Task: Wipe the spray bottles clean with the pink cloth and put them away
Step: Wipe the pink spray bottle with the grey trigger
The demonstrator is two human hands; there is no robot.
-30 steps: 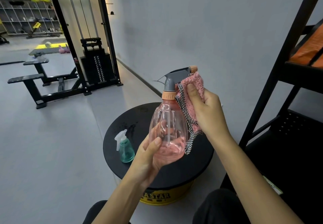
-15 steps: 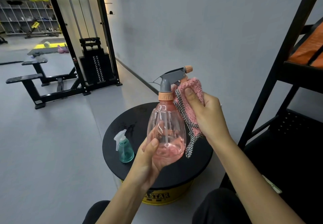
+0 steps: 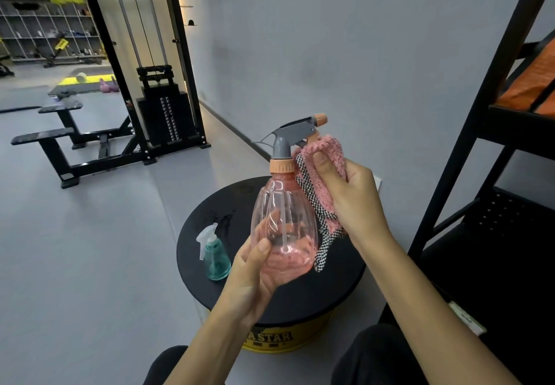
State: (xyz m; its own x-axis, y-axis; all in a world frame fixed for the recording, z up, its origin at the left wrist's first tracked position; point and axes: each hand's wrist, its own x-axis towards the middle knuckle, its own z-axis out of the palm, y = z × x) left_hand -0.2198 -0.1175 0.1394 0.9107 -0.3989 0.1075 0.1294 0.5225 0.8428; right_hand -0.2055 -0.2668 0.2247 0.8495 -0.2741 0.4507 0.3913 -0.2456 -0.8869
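Observation:
My left hand (image 3: 255,273) grips the base of a clear pink spray bottle (image 3: 283,222) with a grey trigger head and orange collar, holding it upright above the round black table (image 3: 336,282). My right hand (image 3: 351,201) holds the pink cloth (image 3: 326,168) with a black-and-white checked edge and presses it against the bottle's right shoulder, just under the trigger. A small teal spray bottle (image 3: 214,255) with a white trigger stands on the table's left side.
The black table top sits on a yellow drum base (image 3: 279,339). A black metal shelf rack (image 3: 492,150) with orange items stands at the right. A weight machine (image 3: 162,114) and benches (image 3: 69,141) are farther back left. A grey wall runs behind.
The cloth and my right hand have slid down a little from beside the nozzle to the bottle's neck and shoulder. The bottle has shifted slightly left.

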